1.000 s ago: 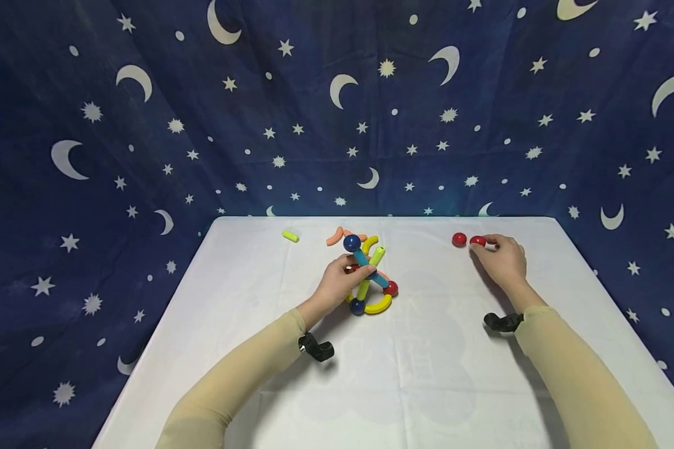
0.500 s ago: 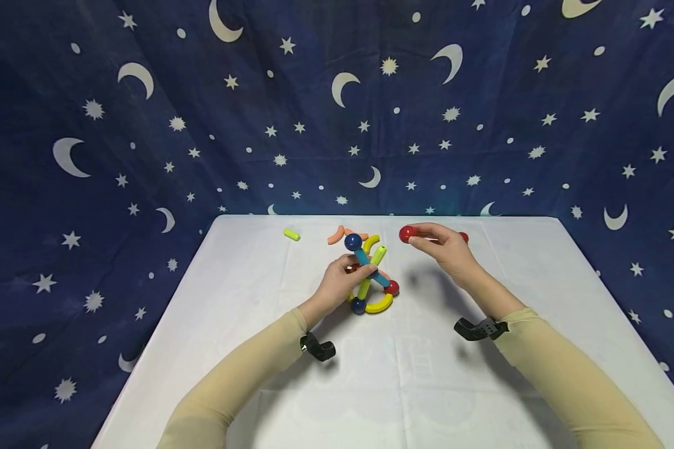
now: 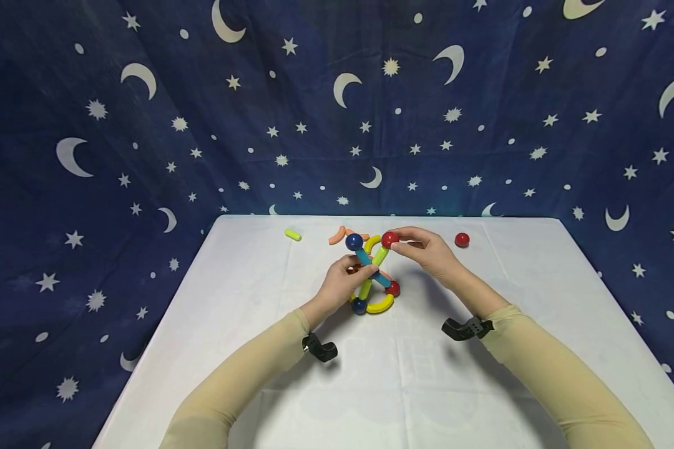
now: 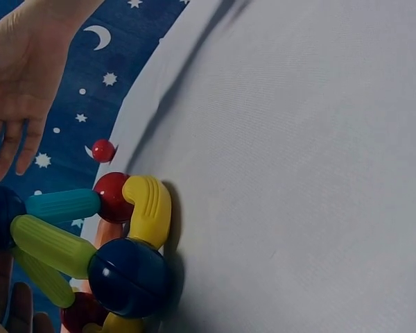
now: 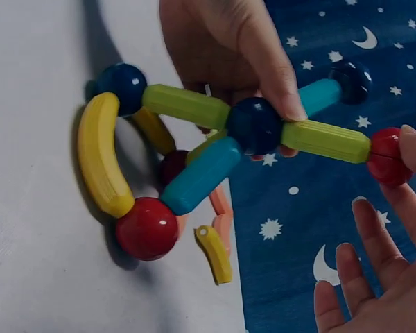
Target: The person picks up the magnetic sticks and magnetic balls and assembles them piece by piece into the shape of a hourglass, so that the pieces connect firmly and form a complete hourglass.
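Observation:
Near the table's middle stands a frame of magnetic sticks and balls, with a yellow curved stick point(image 3: 380, 304), lime sticks point(image 5: 326, 140) and teal sticks point(image 5: 202, 175). My left hand point(image 3: 339, 280) grips it at the central dark blue ball point(image 5: 254, 125). My right hand point(image 3: 434, 254) pinches a red ball point(image 3: 390, 240) between thumb and fingers. In the right wrist view this ball touches the free end of the upper lime stick. Another dark blue ball point(image 3: 354, 242) tops the upper teal stick. Part of the frame is hidden behind my left hand.
A loose red ball point(image 3: 462, 239) lies at the back right. Behind the frame are orange curved sticks point(image 3: 337, 235) and a yellow curved stick point(image 3: 373, 243). One lime stick point(image 3: 293, 234) lies at the back left. A starry blue cloth point(image 3: 337, 125) hangs past the table's far edge.
My right hand has lifted one of the two red balls at the back right and carried it left to the upper lime stick. The left hand keeps its grip in place.

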A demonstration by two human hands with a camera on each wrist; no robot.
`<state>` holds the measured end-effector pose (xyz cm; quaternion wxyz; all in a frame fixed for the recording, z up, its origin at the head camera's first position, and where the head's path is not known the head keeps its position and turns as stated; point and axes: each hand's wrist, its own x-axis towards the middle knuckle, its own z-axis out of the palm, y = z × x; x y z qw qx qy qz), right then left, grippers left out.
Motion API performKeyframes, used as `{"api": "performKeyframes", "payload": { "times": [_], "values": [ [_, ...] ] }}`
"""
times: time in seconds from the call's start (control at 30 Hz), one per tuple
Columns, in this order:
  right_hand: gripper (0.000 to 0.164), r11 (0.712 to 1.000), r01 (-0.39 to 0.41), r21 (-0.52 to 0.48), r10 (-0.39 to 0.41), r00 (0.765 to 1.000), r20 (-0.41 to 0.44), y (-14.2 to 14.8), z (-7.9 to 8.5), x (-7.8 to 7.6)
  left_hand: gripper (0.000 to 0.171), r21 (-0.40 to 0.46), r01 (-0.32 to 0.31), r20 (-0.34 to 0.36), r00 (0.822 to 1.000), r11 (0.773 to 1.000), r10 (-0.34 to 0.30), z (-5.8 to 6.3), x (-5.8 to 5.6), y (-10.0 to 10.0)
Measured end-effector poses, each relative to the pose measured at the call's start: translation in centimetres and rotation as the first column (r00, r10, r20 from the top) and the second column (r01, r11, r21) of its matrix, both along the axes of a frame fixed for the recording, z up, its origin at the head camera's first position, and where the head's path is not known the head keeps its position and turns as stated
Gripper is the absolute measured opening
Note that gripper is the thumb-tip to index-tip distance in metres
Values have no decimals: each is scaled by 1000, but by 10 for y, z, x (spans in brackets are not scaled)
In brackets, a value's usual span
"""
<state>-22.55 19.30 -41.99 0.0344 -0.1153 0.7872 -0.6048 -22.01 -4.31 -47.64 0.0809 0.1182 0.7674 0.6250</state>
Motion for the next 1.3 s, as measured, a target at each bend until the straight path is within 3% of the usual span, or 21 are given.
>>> {"api": "performKeyframes", "payload": {
  "times": [0.93,1.3],
  "values": [
    [47,1000,-1,5,1,999,37,-9,-1,-3,35,24,22,22,1000,999,-23,0,-3,-3],
    [48,1000,-5,4,5,999,41,-7,-2,-3,38,16,79,8,997,997,-79,1,-3,-4]
  ]
}}
